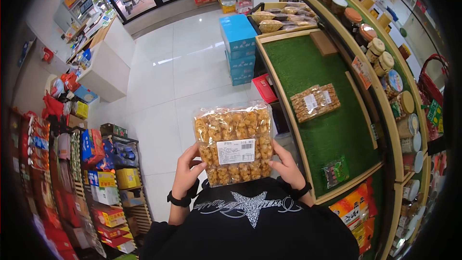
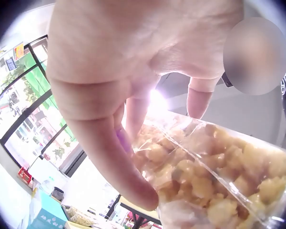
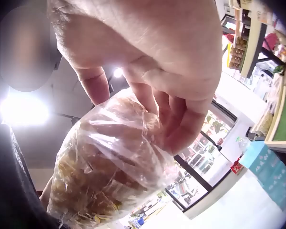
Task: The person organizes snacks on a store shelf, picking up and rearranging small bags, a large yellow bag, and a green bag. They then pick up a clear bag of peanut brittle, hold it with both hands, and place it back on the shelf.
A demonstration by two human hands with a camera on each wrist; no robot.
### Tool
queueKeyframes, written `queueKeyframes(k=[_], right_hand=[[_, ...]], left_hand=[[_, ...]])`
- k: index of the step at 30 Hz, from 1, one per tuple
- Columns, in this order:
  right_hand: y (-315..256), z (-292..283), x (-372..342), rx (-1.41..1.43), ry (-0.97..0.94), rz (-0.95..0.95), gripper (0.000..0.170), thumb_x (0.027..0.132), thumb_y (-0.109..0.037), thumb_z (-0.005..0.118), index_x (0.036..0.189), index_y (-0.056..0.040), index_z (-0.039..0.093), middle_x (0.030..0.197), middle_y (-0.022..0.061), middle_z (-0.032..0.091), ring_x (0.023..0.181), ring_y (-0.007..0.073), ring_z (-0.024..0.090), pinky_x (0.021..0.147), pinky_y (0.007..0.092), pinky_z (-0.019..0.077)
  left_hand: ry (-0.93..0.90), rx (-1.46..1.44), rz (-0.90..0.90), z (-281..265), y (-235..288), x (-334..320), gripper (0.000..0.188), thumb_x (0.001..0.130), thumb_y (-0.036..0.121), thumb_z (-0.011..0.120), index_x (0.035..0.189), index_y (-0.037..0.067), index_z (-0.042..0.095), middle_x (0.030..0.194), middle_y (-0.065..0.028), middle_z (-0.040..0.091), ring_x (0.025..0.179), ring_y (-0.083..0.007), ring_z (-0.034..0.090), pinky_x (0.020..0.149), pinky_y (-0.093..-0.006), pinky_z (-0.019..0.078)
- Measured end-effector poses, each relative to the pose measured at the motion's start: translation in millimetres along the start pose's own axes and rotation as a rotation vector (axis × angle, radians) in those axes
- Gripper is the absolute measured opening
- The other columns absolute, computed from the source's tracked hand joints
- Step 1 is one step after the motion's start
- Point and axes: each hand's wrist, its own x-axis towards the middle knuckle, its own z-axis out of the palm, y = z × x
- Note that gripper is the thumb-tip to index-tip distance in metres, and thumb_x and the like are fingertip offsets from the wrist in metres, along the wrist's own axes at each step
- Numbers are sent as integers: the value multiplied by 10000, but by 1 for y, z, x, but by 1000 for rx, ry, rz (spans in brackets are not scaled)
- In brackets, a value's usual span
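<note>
A clear plastic pack of golden, clustered puffed snacks [image 1: 233, 125] is held up in front of the chest, its white printed label facing the head camera. My left hand [image 1: 187, 169] grips its left side, thumb on the near face. On the opposite side my right hand [image 1: 288, 167] holds the edge the same way. In the left wrist view, fingers curve over the edge of the snack pack [image 2: 205, 176]. The right wrist view shows crinkled wrapping on the pack [image 3: 109, 152] under the fingers. Two similar packs [image 1: 315, 102] lie on the green display surface [image 1: 288, 58].
Blue boxes [image 1: 238, 48] are stacked beside the wood-edged display stand. A small green packet [image 1: 335, 172] lies on its near end. Jars [image 1: 380, 58] line the right shelf. Boxed goods [image 1: 103, 188] fill racks at left, and a white counter [image 1: 103, 70] stands farther back.
</note>
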Motion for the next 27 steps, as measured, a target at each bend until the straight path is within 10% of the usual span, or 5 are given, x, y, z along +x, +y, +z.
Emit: queueKeyframes(k=[11, 23, 27], right_hand=[[10, 0, 96, -135, 4, 82, 624, 687, -58, 431, 1287, 10, 275, 1208, 195, 424, 1120, 267, 428, 933, 303, 314], [21, -127, 201, -159, 276, -19, 607, 683, -54, 399, 1270, 44, 280, 1214, 221, 417, 1131, 285, 418, 929, 307, 317], [6, -165, 207, -202, 289, 128, 636, 680, -59, 430, 1292, 21, 274, 1200, 139, 448, 1003, 187, 467, 858, 275, 348]], left_hand=[[-27, -61, -135, -36, -21, 91, 587, 677, 11, 482, 1246, -41, 347, 1127, -117, 489, 1003, -192, 500, 783, -298, 439], [-201, -37, -76, 37, 6, 285, 559, 708, -24, 473, 1250, -47, 335, 1118, -115, 493, 1012, -183, 490, 814, -296, 424], [-312, -85, -70, 68, 8, 325, 569, 731, -2, 538, 1256, -46, 323, 1116, -114, 492, 1012, -185, 491, 801, -291, 436]])
